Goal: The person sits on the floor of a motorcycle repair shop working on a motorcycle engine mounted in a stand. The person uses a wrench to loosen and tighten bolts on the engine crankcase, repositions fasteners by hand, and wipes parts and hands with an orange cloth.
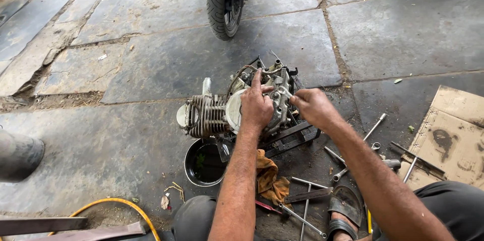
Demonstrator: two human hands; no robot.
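Note:
A grey motorcycle engine [209, 115] with cooling fins sits on the stone floor on a dark stand. My left hand [255, 105] rests on top of its crankcase cover, fingers spread and the index finger pointing away from me. My right hand [311, 106] is just right of the engine, fingers pinched around a small metal tool or bolt [285, 91] at the case. Whether that part touches the engine is unclear.
A black pan of dark oil [203, 163] sits under the engine. An orange rag [269, 178], several wrenches and T-handles [353, 155], a piece of cardboard [451, 135], a yellow hose [118, 203], a motorcycle rear wheel [224, 4] and my sandalled foot [345, 211] surround it.

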